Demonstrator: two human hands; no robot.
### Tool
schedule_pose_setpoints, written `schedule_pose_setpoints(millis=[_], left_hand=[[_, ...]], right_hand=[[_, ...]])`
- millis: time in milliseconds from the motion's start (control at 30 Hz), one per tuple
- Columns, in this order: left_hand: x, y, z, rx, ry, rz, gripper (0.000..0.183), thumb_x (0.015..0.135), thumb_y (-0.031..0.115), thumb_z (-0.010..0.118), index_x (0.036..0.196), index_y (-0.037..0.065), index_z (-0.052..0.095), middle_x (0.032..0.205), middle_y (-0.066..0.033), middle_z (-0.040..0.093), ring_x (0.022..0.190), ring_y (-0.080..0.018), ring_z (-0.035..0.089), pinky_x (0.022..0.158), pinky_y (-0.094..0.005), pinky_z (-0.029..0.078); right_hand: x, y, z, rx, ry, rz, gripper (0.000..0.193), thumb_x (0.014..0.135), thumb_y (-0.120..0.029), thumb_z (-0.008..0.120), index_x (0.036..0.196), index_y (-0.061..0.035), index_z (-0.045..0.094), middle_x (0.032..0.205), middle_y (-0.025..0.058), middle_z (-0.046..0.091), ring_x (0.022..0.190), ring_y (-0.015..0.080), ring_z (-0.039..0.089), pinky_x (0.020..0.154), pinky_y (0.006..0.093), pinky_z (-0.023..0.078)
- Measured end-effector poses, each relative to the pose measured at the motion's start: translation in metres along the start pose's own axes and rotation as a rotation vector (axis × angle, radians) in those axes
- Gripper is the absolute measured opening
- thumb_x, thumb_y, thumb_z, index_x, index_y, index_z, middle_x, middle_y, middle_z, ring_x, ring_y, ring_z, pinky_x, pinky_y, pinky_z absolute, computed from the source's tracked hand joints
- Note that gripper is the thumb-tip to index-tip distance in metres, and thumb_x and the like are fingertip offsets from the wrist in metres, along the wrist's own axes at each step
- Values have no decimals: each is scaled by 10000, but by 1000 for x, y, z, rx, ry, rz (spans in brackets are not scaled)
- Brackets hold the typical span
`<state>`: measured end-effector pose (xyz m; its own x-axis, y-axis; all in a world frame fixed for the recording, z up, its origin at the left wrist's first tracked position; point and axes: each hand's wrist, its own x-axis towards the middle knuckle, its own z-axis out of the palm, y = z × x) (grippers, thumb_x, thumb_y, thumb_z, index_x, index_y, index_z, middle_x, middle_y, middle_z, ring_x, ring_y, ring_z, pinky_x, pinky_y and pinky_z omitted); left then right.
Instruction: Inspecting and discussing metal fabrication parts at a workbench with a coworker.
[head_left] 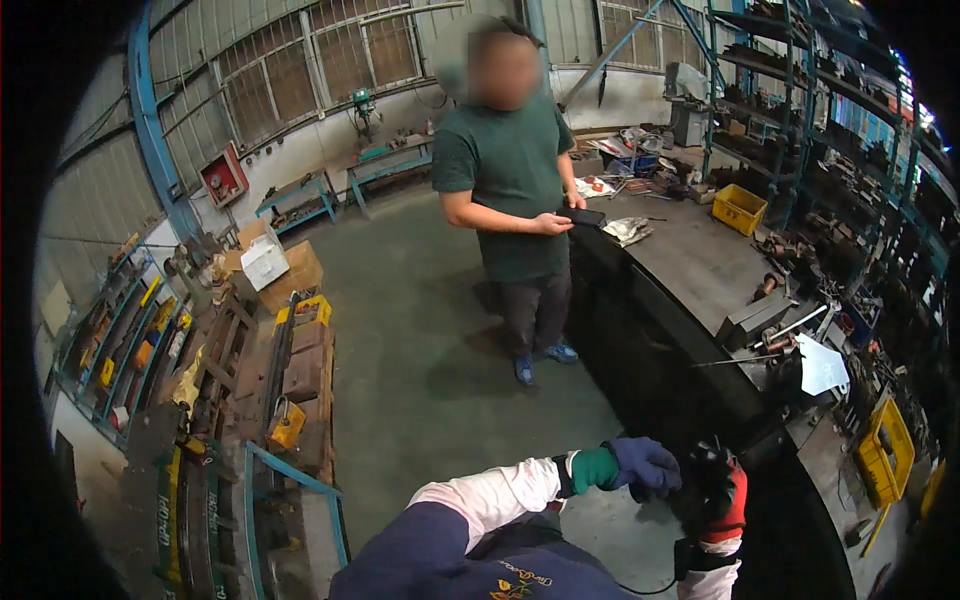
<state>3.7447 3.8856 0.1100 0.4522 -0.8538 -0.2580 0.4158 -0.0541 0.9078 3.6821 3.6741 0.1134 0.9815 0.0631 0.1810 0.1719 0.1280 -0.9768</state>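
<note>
My left hand (645, 467), in a dark blue glove with a green cuff, is in front of my body at the lower right of the view. Its fingers are bent and pressed together, and whatever may be in them is hidden. Just right of it is my right hand (722, 492), in a red and black glove. Those fingers are closed around something dark that blends into the black bench side (640, 350). The two hands are close together but apart.
Beyond my hands a person (510, 190) in a dark green shirt stands holding a dark flat object (582, 216). A workbench (690, 270) with tools and yellow bins (740, 208) runs along the right. Pallets with metal blocks (305, 370) and a blue frame (295, 465) are left.
</note>
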Motion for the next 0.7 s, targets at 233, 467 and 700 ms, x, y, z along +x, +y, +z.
schedule_pose_setpoints(millis=[233,467,700], left_hand=[[8,-19,-8,-9,-140,20,400,738,146,629,1110,11,571,886,-97,635,685,-195,635,552,-315,520],[-11,-22,-32,23,-170,-7,427,731,126,632,1139,15,582,914,-78,631,731,-168,614,576,-299,528],[-51,-46,-79,211,220,168,298,799,208,612,1069,83,629,863,-60,626,641,-139,610,556,-292,517]], right_hand=[[-10,22,2,76,129,75,442,907,-368,441,1131,-2,546,1022,82,611,937,166,588,823,302,469],[-10,57,30,251,179,107,516,904,-428,482,1156,17,550,1027,103,632,925,219,609,804,333,490],[-1,92,75,-21,166,182,256,871,-184,535,1036,0,604,799,26,611,669,96,545,591,244,434]])
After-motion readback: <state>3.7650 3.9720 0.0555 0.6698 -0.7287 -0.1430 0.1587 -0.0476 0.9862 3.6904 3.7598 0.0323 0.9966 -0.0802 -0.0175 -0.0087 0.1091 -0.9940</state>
